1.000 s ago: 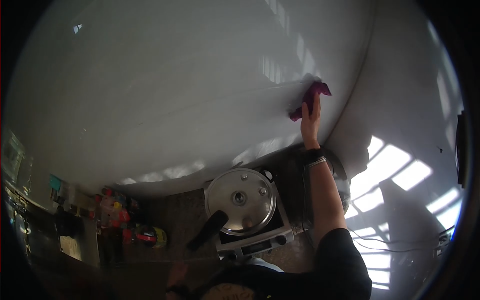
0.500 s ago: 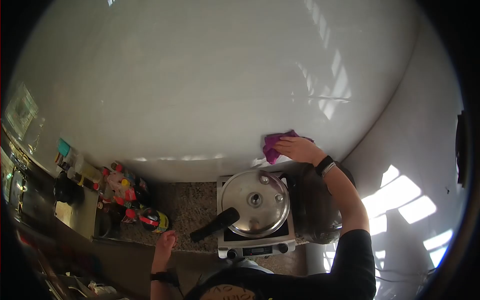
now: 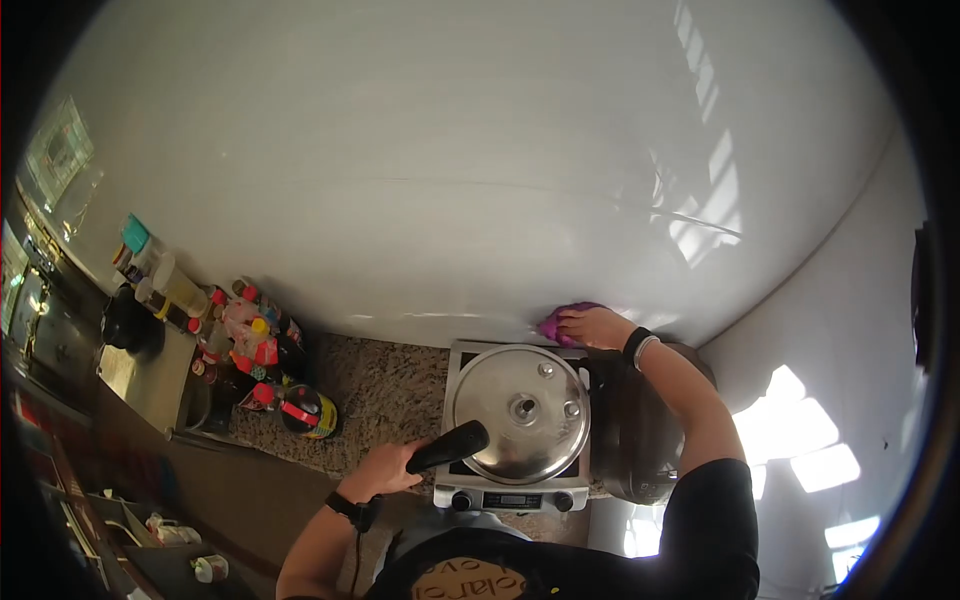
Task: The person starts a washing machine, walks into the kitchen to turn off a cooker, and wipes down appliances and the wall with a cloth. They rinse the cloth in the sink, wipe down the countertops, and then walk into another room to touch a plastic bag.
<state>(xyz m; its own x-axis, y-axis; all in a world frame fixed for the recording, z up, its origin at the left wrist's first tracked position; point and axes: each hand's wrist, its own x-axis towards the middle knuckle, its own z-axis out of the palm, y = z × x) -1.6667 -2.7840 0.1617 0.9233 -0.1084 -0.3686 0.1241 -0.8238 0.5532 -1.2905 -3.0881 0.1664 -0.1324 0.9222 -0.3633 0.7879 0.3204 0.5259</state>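
Observation:
A purple cloth (image 3: pixel 556 325) is bunched under my right hand (image 3: pixel 597 328), whose fingers press it low on the wall, just behind the cooktop. My left hand (image 3: pixel 385 471) is at the end of the black handle (image 3: pixel 448 447) of a pressure cooker (image 3: pixel 515 425), its fingers closed around that end. The cooker has a shiny metal lid and sits on a silver portable cooktop (image 3: pixel 512 500) with two knobs and a small display.
A large dark, rounded container (image 3: pixel 645 440) stands right of the cooktop, under my right forearm. Several bottles with red caps (image 3: pixel 265 345) crowd the left part of the granite counter (image 3: pixel 375 390). The pale wall (image 3: pixel 400 250) rises behind, with sunlight patches at right.
My right hand and the cloth have moved down the wall toward the cooktop. My left hand has come right, from beside the counter edge onto the cooker's handle. The view has shifted slightly.

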